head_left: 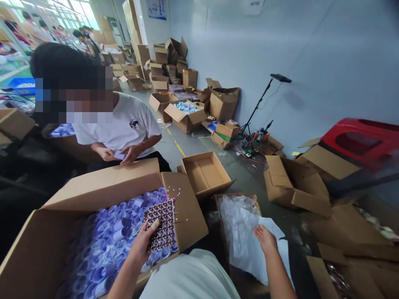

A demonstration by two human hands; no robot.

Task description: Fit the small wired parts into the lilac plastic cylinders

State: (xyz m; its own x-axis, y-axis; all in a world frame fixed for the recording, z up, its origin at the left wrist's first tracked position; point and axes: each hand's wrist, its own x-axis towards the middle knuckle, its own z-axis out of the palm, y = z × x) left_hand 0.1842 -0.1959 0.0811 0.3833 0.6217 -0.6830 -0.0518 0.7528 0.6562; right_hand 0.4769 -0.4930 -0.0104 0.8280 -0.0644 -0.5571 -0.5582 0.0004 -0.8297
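My left hand (146,236) is closed on a flat block of dark, shiny round pieces in a grid (162,222), its thumb lying on top. Thin pink stems with pale tips stick out from the block's far right side. The block is held above a large cardboard box (183,203) filled with short, translucent purple plastic tubes (115,232). On the other side, my right hand (265,238) has its fingers stretched out over a white sheet (277,257); whether it touches the sheet is unclear. Crumpled clear plastic (233,220) lies beside that sheet in a smaller box.
Across the large box sits a co-worker in a white shirt (140,120), a small pale piece in their hands. An open shallow carton (202,172) stands ahead. Open boxes (296,187) and a red plastic chair-like object (358,139) are at right; a lamp stand (257,104) is by the wall.
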